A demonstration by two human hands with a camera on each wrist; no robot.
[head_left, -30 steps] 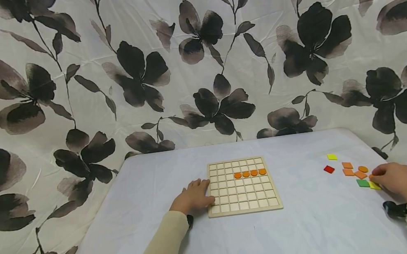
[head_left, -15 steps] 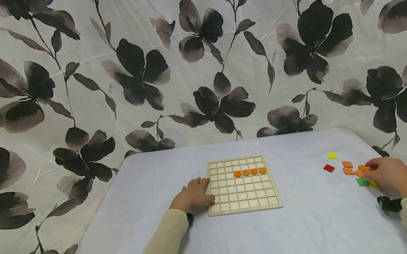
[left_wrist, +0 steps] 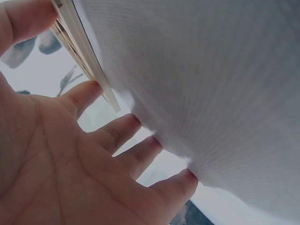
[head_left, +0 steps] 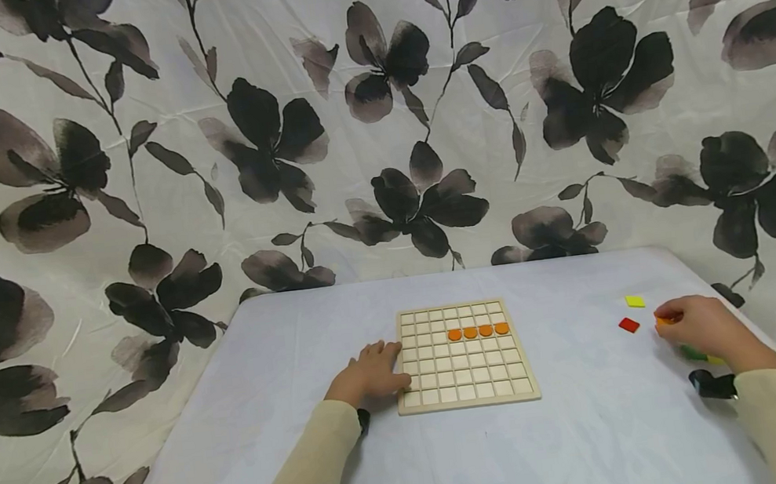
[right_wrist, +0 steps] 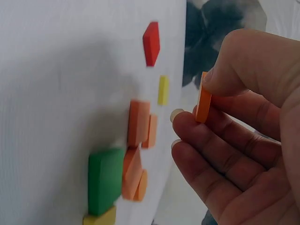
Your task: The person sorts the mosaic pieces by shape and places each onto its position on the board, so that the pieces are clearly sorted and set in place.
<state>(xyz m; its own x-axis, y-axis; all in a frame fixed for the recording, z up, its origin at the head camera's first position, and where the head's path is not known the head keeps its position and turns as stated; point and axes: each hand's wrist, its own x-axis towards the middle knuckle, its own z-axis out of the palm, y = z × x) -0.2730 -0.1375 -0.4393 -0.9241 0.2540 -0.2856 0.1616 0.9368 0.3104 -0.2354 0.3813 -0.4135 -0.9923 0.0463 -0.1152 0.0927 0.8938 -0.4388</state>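
My left hand [head_left: 366,374] lies spread at the left side of a wooden grid board [head_left: 472,401]. In the left wrist view its thumb and index finger touch the board's edge [left_wrist: 86,44], and the other fingertips [left_wrist: 191,176] rest on the cloth. Four-in-a-row is avoided here: several orange discs [head_left: 470,333] sit side by side in one row of cells. At the right, my right hand [head_left: 713,330] pinches a thin orange piece [right_wrist: 203,101] between thumb and fingers, raised off the table. Its outline is hard to read edge-on.
Around the right hand lie a red tile [head_left: 629,325], a yellow tile [head_left: 635,301], a green tile [right_wrist: 105,180], several orange pieces [right_wrist: 138,123] and another yellow piece [right_wrist: 101,217]. A white cloth [head_left: 285,339] covers the table, with a floral curtain [head_left: 321,146] behind.
My right hand has moved left and slightly up over the loose pieces, carrying the orange piece and covering several others in the head view. The left hand and board stay put.
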